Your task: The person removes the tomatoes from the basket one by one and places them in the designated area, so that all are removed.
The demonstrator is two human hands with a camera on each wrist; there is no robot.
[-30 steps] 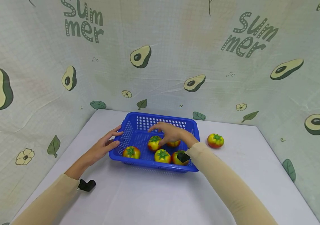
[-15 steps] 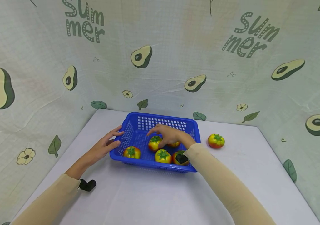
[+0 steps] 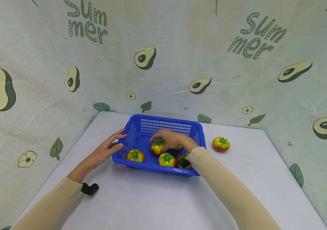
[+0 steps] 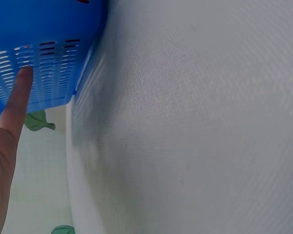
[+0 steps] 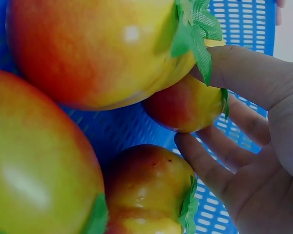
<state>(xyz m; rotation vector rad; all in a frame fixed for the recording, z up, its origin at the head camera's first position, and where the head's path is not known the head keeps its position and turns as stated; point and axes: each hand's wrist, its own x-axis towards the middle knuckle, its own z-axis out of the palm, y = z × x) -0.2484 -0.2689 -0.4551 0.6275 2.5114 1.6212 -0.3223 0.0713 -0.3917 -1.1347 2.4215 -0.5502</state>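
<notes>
A blue plastic basket (image 3: 149,166) stands on the table, with several red-and-yellow artificial persimmons inside. My right hand (image 3: 172,140) reaches down into it, thumb and fingers curved round a persimmon (image 3: 156,148) near the middle. In the right wrist view this persimmon (image 5: 183,105) sits between the thumb and the fingers. Another persimmon (image 3: 177,148) is partly hidden under the hand. My left hand (image 3: 106,150) is at the basket's left side, fingers fairly straight against its wall. One extended finger (image 4: 18,97) meets the slotted wall in the left wrist view.
Along the basket's near side lie a left persimmon (image 3: 135,155), a middle one (image 3: 167,159) and a right one partly behind the wrist. One more persimmon (image 3: 221,144) sits on the white table (image 3: 140,204), right of the basket. Printed cloth (image 3: 169,64) hangs behind.
My right hand has sunk slightly and shifted a little left around the middle persimmon, which has moved slightly left. The left hand and the basket keep their places.
</notes>
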